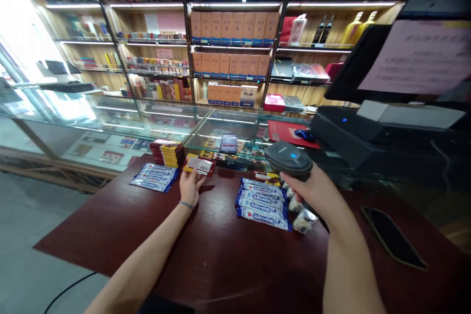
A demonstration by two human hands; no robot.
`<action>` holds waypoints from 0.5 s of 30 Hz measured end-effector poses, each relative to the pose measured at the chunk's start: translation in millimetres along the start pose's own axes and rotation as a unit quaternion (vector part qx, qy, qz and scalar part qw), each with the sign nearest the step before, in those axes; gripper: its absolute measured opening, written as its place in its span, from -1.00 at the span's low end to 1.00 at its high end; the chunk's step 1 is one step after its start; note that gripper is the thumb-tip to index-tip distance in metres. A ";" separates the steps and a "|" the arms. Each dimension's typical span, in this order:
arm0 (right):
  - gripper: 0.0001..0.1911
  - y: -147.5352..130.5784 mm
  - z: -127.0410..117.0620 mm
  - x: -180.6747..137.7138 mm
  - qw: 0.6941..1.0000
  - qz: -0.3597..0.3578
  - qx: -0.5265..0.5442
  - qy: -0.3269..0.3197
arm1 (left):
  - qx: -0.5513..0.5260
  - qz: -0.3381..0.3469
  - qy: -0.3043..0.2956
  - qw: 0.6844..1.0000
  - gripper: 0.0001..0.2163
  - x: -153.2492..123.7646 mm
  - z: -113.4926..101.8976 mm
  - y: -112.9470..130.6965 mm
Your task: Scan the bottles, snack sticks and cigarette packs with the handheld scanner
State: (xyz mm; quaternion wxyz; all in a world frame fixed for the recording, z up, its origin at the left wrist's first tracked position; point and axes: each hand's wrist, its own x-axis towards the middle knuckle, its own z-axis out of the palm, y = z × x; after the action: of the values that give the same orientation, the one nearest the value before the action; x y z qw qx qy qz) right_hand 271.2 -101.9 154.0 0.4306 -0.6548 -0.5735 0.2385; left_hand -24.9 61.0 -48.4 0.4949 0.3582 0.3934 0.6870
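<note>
My left hand (pixel 190 186) holds a flat red and yellow packet (pixel 199 164) with a white label, lifted above the dark red wooden counter (pixel 221 265). My right hand (pixel 312 191) is closed round the grip of a dark barcode scanner (pixel 289 159), whose head points toward the packet. Between my hands lies a row of blue and white snack bars (pixel 263 203). A second batch of blue and white bars (pixel 154 177) lies left of my left hand, beside a stack of red and yellow packets (pixel 168 152).
A black phone (pixel 392 243) lies flat at the counter's right. A black till machine (pixel 353 137) with a screen (pixel 401 59) stands at the right. Glass display cases (pixel 147 122) run behind the counter, and shelves of boxes and bottles (pixel 231 29) fill the back wall.
</note>
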 end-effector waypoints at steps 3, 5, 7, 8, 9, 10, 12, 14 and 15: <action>-0.43 -2.3 17.3 1.7 0.997 -0.030 -0.053 -0.048 | -0.075 -0.054 0.028 0.995 -0.75 2.9 -5.3 1.3; -0.42 -4.9 31.2 1.5 0.992 -0.042 -0.089 -0.081 | -0.132 -0.083 0.056 0.986 -0.77 3.3 -6.1 4.4; -0.46 -9.8 46.4 -0.3 0.985 -0.037 -0.123 -0.116 | -0.173 -0.103 0.076 0.976 -0.78 3.1 -5.1 7.8; -0.49 -12.9 53.8 -1.7 0.980 -0.033 -0.141 -0.137 | -0.186 -0.111 0.083 0.973 -0.79 2.9 -4.4 9.3; -0.52 -16.1 60.7 -3.3 0.974 -0.032 -0.158 -0.158 | -0.195 -0.117 0.087 0.970 -0.81 2.7 -3.6 10.5; -0.51 -19.1 66.8 -4.9 0.969 -0.032 -0.170 -0.177 | -0.201 -0.120 0.091 0.968 -0.82 2.4 -3.0 11.3; -0.51 -23.9 75.5 -7.8 0.960 -0.035 -0.189 -0.203 | -0.208 -0.123 0.098 0.965 -0.83 1.8 -2.1 12.4; -0.54 -26.5 79.3 -10.2 0.954 -0.038 -0.207 -0.212 | -0.214 -0.123 0.097 0.964 -0.82 1.0 -1.5 12.8; -0.56 -27.1 79.7 -11.2 0.953 -0.041 -0.214 -0.212 | -0.217 -0.121 0.092 0.964 -0.82 0.6 -1.2 13.0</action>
State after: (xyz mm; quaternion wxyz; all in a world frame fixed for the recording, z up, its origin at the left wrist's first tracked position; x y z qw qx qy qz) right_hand 189.6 -90.3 133.5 0.1584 -0.6414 -0.7158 0.2260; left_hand -31.2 58.7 -37.3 0.6020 0.1264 0.3192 0.7209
